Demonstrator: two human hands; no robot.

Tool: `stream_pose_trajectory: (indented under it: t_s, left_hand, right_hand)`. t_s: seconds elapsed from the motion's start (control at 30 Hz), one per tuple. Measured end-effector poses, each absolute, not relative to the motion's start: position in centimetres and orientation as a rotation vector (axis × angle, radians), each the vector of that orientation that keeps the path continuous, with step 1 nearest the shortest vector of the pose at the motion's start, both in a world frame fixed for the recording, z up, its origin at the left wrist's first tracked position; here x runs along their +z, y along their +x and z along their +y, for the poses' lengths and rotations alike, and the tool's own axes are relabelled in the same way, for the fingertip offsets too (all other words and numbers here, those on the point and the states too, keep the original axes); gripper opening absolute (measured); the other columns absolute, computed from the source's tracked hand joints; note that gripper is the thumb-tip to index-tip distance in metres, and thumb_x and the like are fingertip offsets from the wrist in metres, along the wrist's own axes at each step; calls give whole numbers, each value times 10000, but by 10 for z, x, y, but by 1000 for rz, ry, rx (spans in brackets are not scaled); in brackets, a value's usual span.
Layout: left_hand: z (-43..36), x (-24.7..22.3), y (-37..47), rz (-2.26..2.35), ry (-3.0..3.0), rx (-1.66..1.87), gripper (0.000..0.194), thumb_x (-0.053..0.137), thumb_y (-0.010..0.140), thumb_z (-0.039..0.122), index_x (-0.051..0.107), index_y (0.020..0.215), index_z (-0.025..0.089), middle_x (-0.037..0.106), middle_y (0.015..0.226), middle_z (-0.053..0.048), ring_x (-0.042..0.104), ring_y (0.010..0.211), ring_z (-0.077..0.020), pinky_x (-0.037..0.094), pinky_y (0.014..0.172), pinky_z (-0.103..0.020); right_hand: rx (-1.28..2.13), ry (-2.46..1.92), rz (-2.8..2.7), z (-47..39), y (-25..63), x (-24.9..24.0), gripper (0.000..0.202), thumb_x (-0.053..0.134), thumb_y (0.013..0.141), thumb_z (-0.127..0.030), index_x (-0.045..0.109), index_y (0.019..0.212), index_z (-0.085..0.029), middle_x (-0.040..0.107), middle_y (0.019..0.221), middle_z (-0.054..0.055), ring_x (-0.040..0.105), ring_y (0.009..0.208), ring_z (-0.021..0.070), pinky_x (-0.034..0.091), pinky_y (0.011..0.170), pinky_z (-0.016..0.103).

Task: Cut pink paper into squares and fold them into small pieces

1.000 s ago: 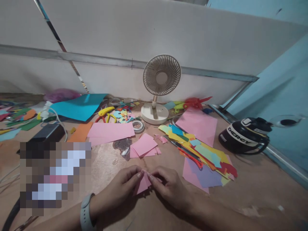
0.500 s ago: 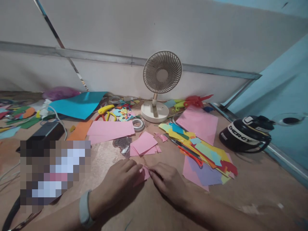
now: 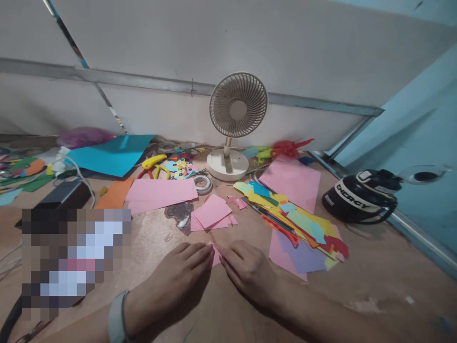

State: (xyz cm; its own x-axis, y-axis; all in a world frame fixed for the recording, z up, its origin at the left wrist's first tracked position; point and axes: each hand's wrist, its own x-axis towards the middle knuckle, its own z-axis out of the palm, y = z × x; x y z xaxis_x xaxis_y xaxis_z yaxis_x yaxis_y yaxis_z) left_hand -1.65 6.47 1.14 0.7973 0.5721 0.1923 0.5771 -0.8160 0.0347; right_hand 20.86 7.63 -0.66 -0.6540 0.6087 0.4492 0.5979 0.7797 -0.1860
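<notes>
Between my hands, low over the table, is a small piece of pink paper [image 3: 215, 255], mostly covered by my fingers. My left hand [image 3: 182, 269], with a pale band on its wrist, is closed on the paper's left side. My right hand [image 3: 246, 267] pinches its right edge. Just beyond the fingertips lie several pink paper pieces [image 3: 212, 212] in a loose stack, with small pink scraps [image 3: 238, 202] beside them. An orange utility knife [image 3: 285, 229] rests to the right on coloured paper strips [image 3: 303, 219].
A white desk fan [image 3: 237, 109] stands at the back. On the right sits a black jug [image 3: 359, 197]. Left are a blurred-out patch [image 3: 78, 262], a dark box [image 3: 67, 195] and a blue sheet [image 3: 114, 155]. Yellow-handled pliers [image 3: 154, 162] and a tape roll [image 3: 203, 184] lie behind.
My right hand has come slightly closer to the left, and less of the pink paper shows between them. The whole view has shifted a little.
</notes>
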Motion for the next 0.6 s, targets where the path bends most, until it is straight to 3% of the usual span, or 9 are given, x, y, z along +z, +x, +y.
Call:
stream_pose_trajectory:
  t_s: [0.23,0.6]
  left_hand:
    - [64,13,-15,-970,-2978,-274,340,402,964,78,590,1247,90,675,1233,-142,656,1039,-283,537,838,-422]
    - [65,13,-17,-979,-2997,-294,334,482,945,83,576,1265,88,678,1234,-132,647,1063,-284,527,877,-413]
  right_hand:
    - [-204,-792,-2411,69,207,-1,212,458,978,-81,668,999,-108,638,734,63,563,673,183,389,603,298]
    - [-233,-602,-2562,69,211,3,278,393,935,-41,669,959,-72,637,773,109,493,636,203,354,573,343]
